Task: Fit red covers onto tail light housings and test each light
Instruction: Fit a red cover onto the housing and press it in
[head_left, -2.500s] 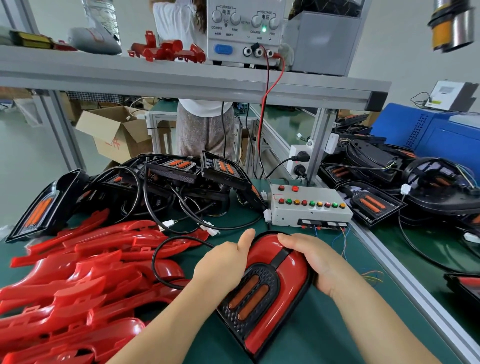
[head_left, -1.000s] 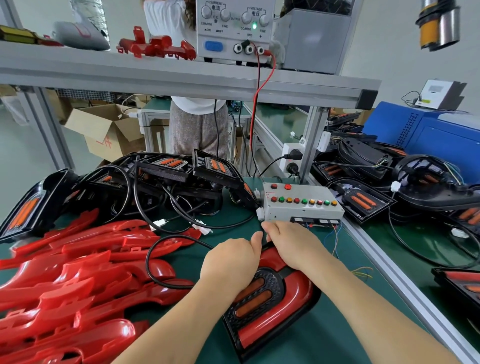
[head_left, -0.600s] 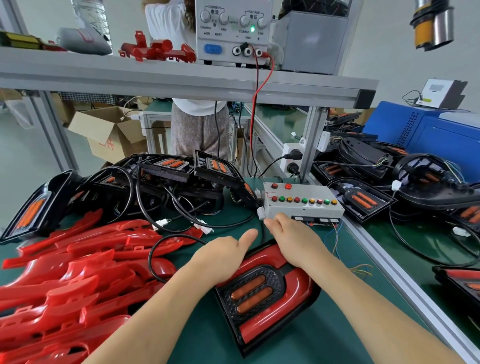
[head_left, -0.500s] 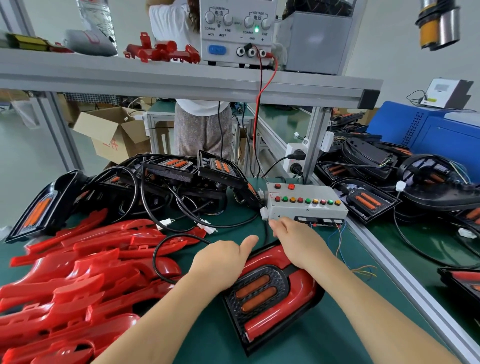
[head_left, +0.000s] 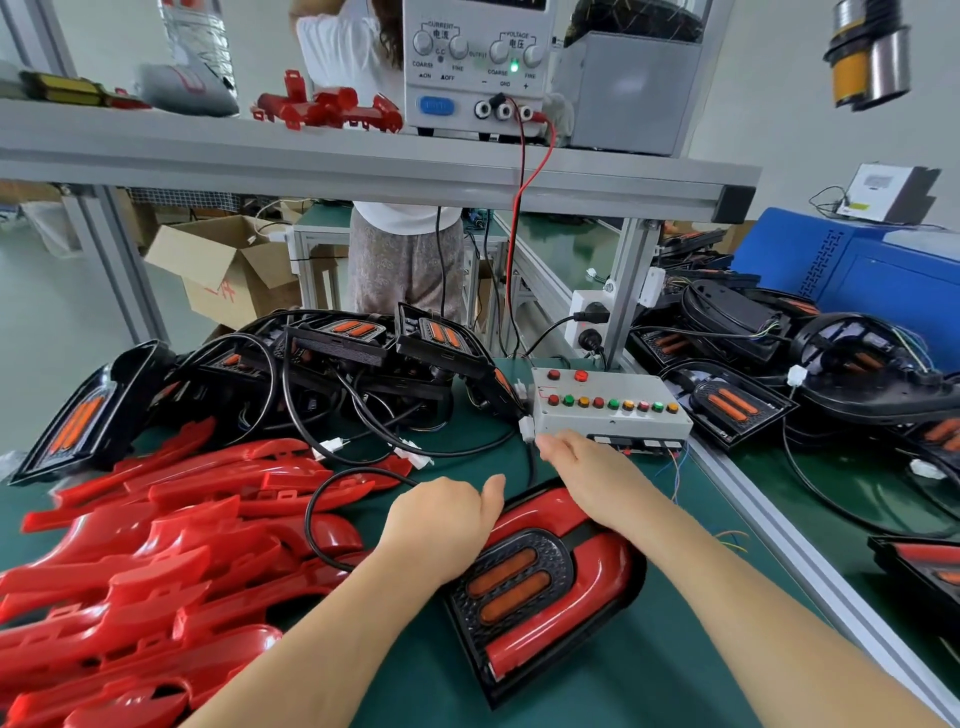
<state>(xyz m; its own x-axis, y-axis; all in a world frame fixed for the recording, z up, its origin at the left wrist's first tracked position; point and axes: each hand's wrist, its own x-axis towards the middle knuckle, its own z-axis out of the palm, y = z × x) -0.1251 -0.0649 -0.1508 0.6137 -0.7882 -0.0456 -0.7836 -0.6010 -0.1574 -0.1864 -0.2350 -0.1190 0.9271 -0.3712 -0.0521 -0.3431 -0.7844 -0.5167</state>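
one finished tail light (head_left: 511, 577) lies on the green mat (head_left: 649, 675) at the near centre of the bench, its red cover (head_left: 597, 577) seated around two orange strips. to its left is a heap of loose red covers (head_left: 156, 545), too overlapped to count. behind them is a tangle of black housings (head_left: 337, 364) with cables, and more housings (head_left: 831, 374) crowd the bench on the right. one grey test box (head_left: 608, 421) stands just beyond the light, with two red buttons in its upper row and nine red, green and yellow ones below.

the left hand (head_left: 441, 530) rests on the light's upper left edge, fingers curled over it, thumb lying out across the red cover. the right hand (head_left: 587, 478) reaches over the light's far end, its fingertips bunched at a white plug (head_left: 527, 431) on the box's left corner. whether they pinch the plug i cannot tell.

above, a metal shelf (head_left: 363, 171) carries one power supply (head_left: 472, 62) with a green lamp lit, and red and black leads drop from it. past the bench stand a person (head_left: 405, 260), an open cardboard box (head_left: 228, 270) and a blue cabinet (head_left: 883, 275).
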